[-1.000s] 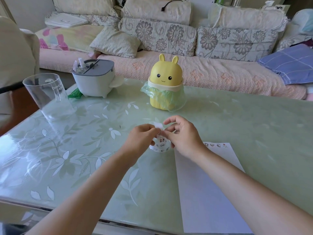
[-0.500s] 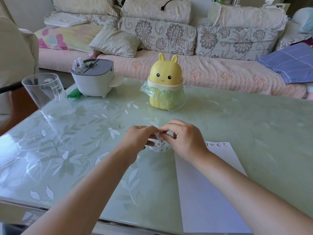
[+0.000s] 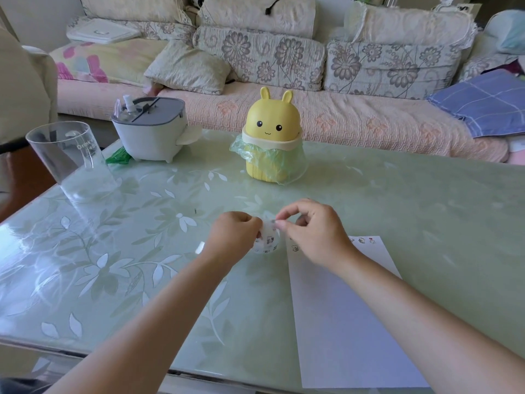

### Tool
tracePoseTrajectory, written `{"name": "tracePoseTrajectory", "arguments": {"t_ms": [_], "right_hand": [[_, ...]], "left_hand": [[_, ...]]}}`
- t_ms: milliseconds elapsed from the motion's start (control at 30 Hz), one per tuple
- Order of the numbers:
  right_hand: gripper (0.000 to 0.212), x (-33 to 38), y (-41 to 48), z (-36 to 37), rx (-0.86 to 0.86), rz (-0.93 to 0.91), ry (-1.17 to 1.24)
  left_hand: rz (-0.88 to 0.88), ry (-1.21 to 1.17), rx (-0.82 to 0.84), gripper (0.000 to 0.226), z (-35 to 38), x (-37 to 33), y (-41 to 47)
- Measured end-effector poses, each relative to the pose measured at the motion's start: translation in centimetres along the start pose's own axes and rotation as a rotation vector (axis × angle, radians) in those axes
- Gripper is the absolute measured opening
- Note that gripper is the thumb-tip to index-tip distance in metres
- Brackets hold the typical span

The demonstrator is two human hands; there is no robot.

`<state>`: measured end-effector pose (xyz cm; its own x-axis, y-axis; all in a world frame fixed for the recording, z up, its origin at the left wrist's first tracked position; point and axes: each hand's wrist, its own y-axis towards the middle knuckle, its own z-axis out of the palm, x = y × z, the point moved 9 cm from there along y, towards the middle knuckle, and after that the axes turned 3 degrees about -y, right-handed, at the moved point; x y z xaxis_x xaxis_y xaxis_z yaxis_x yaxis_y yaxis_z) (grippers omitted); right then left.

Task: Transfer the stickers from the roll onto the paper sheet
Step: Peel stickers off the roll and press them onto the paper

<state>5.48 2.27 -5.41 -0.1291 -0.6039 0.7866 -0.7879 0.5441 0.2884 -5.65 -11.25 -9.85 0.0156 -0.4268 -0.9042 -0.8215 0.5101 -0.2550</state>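
A small white sticker roll [image 3: 268, 240] with tiny printed pictures is held just above the green table, between both hands. My left hand [image 3: 233, 237] grips the roll from its left side with curled fingers. My right hand [image 3: 315, 234] pinches the edge of a sticker at the top of the roll with thumb and forefinger. The white paper sheet [image 3: 341, 314] lies flat to the right of the roll, under my right forearm. A few small stickers [image 3: 362, 240] sit along its far edge.
A yellow rabbit-shaped bin [image 3: 272, 137] with a green bag stands behind the hands. A grey-lidded white container [image 3: 150, 132] and a clear plastic cup [image 3: 69, 157] stand at the left. A sofa with cushions runs along the far side of the table [image 3: 142, 251].
The roll has turned more upright in my left hand. My right hand's pinch has shifted slightly up to the roll's top edge. The paper has not moved.
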Motion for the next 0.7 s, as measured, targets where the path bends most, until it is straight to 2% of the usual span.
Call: {"name": "tracePoseTrajectory", "arguments": {"t_ms": [67,200,267,333,400,467,600,700], "right_hand": [[0.011,-2.2,0.1,-1.4,0.004,0.165,0.066],[0.006,-5.6,-0.5,-3.6,0.013,0.343,0.104],[0.005,-7.0,-0.9,-4.0,0.046,0.415,0.085],[0.003,-8.0,-1.3,-3.9,0.098,0.468,0.048],[0.003,-8.8,-1.5,-3.5,0.137,0.490,0.042],[0.004,-9.2,-1.7,-3.2,0.157,0.511,0.039],[0.006,-9.1,-1.7,-2.7,0.176,0.522,0.025],[0.007,-8.9,-1.6,-2.2,0.191,0.507,0.003]], "left_hand": [[0.062,0.105,-0.054,0.030,0.1,-0.4,0.1],[0.243,0.411,-0.238,0.022,-0.2,-2.7,-0.7],[0.425,0.491,-0.346,0.019,-0.3,-4.5,-1.4],[0.688,0.527,-0.367,0.016,0.9,-6.3,-2.5],[0.907,0.578,-0.260,0.013,3.4,-7.3,-3.7],[1.001,0.705,-0.100,0.015,6.2,-6.8,-4.5],[0.976,0.943,0.100,0.029,8.8,-3.9,-4.2],[0.929,1.040,0.173,0.042,9.1,-2.4,-3.6]]}}
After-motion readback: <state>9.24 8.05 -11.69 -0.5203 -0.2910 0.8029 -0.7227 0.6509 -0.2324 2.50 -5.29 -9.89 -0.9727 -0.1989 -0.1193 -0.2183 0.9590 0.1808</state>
